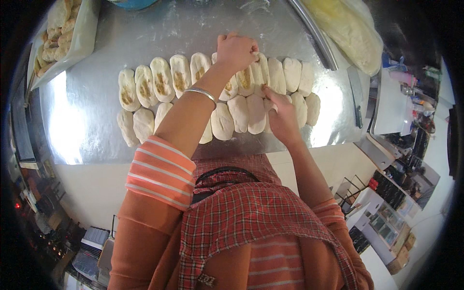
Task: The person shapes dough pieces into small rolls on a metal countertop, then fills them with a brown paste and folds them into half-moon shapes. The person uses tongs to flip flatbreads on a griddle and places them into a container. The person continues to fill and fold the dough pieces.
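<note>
Two rows of oval dough pieces lie side by side on a metal worktop. Several in the far row bear a brown filling, such as the filled dough piece point(162, 81). My left hand point(237, 50) reaches over that row, its fingertips pinching the far end of a dough piece point(264, 70). At the near end of the same piece is my right hand point(284, 112), thumb and finger by the dough, with brown filling at the fingertips. Plain dough pieces point(222, 121) form the near row, partly hidden under my left forearm and right hand.
A white tray point(85, 40) of shaped dough stands at the far left. On the right lie a metal tube point(315, 32), a large dough mass under plastic point(348, 32) and a knife point(357, 96). A blue bowl point(133, 3) shows at the far edge of the metal worktop point(105, 152).
</note>
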`<action>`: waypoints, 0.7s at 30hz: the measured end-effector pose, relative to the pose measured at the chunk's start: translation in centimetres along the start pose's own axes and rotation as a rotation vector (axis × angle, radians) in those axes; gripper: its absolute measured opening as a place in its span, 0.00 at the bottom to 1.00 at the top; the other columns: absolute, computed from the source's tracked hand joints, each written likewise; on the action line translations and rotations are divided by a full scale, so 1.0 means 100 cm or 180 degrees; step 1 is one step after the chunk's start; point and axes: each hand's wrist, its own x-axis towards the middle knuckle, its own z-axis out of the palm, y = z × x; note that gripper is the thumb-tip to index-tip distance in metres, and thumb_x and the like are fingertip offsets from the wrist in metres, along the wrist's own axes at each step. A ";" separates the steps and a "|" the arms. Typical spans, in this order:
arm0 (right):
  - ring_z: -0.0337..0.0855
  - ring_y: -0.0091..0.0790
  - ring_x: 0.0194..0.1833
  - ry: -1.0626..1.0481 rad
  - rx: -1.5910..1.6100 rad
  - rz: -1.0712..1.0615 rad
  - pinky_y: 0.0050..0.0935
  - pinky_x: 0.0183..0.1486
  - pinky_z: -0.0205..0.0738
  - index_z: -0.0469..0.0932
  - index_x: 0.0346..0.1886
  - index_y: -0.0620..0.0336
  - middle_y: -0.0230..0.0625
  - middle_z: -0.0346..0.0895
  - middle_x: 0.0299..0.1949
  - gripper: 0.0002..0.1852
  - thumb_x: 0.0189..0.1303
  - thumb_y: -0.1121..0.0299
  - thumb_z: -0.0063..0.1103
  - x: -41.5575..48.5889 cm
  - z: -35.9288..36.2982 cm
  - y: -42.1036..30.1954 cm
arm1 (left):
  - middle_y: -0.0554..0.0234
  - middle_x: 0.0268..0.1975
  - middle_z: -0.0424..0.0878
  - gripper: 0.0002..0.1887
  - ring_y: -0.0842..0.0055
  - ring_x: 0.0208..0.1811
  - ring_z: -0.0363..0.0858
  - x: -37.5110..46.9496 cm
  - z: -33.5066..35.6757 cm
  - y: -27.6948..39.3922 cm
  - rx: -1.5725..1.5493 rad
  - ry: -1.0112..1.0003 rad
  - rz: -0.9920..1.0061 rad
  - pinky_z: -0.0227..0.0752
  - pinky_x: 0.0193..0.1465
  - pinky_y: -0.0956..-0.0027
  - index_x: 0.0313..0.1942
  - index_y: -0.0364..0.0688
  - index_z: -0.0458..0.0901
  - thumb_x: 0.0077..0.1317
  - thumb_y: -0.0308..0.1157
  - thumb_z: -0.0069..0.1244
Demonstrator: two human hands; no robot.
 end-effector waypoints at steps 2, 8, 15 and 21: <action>0.73 0.52 0.54 0.0057 -0.0057 0.0198 0.42 0.57 0.70 0.74 0.58 0.67 0.49 0.77 0.53 0.30 0.45 0.86 0.48 0.002 0.001 0.004 | 0.78 0.35 0.85 0.11 0.71 0.50 0.77 0.000 0.000 -0.001 -0.0014 0.0035 -0.0066 0.60 0.55 0.56 0.36 0.58 0.86 0.53 0.46 0.60; 0.73 0.46 0.51 0.0211 -0.1210 -0.0884 0.40 0.54 0.70 0.77 0.49 0.69 0.45 0.77 0.50 0.23 0.44 0.81 0.53 0.016 -0.002 -0.005 | 0.78 0.34 0.85 0.09 0.71 0.48 0.77 0.001 0.004 -0.001 -0.0019 0.0110 -0.0063 0.58 0.56 0.56 0.36 0.56 0.85 0.55 0.45 0.58; 0.75 0.42 0.49 -0.0548 -0.2753 -0.0840 0.40 0.49 0.69 0.81 0.31 0.62 0.37 0.81 0.38 0.07 0.47 0.75 0.57 0.068 -0.006 -0.020 | 0.76 0.34 0.85 0.09 0.69 0.48 0.78 0.003 0.003 0.000 -0.0039 0.0057 -0.0174 0.59 0.56 0.55 0.38 0.56 0.85 0.56 0.42 0.57; 0.75 0.42 0.53 0.0088 -0.0743 -0.0146 0.43 0.56 0.67 0.84 0.37 0.59 0.40 0.83 0.41 0.12 0.50 0.76 0.54 0.073 -0.011 0.022 | 0.73 0.37 0.86 0.06 0.70 0.51 0.77 0.004 0.002 0.001 -0.0090 0.0066 -0.0290 0.57 0.56 0.59 0.35 0.57 0.86 0.57 0.41 0.57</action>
